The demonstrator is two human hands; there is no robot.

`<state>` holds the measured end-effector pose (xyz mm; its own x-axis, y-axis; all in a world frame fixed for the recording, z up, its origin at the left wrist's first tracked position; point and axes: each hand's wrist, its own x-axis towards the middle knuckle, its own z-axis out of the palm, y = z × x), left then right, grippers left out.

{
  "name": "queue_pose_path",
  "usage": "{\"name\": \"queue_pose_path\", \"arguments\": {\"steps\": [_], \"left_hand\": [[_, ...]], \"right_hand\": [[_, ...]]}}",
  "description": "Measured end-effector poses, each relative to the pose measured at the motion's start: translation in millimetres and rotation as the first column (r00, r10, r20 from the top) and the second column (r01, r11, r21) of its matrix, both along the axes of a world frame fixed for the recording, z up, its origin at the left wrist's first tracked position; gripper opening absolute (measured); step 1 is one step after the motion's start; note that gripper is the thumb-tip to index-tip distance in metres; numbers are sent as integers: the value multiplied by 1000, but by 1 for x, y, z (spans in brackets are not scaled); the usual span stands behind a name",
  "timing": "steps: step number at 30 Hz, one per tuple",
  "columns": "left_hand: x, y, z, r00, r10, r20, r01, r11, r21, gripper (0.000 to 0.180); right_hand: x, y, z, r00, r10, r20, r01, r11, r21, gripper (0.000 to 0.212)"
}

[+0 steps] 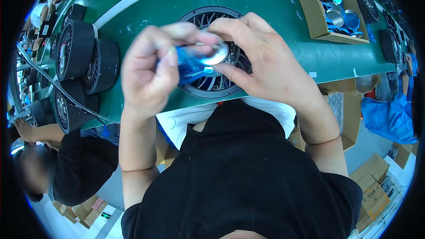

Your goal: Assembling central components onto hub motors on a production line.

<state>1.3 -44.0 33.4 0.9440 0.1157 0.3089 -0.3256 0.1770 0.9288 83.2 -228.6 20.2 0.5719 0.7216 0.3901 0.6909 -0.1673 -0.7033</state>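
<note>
Between thumb and fingers, my right hand [272, 59] grips a shiny round metal cap [220, 56] by its edge. Crinkled blue plastic film [189, 70] stretches from the cap's left side to my left hand [152, 71]. That hand is partly smeared by motion, with its thumb and fingers closed on the film. Under both hands a dark spoked wheel [208, 92] lies flat on the green table, close to its front edge. My hands and the cap cover most of the wheel's middle.
An open cardboard box [305, 6] of shiny caps and blue film stands at the back right. Black wheels [76, 51] are stacked on the left, with a cable [57, 85] running past them. Another person [84, 163] sits at the left. More wheels [365, 1] line the right.
</note>
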Motion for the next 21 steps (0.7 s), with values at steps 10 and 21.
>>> {"name": "queue_pose_path", "arguments": {"steps": [10, 21], "left_hand": [[-46, 26, -11, 719, 414, -558, -310, 910, 276, 34], [-56, 2, -28, 700, 53, -713, -156, 985, -80, 67]], "right_hand": [[-3, 0, 1, 937, 113, 332, -68, 987, -145, 48], [-27, 27, 34, 808, -73, 584, 258, 936, -240, 48]]}}
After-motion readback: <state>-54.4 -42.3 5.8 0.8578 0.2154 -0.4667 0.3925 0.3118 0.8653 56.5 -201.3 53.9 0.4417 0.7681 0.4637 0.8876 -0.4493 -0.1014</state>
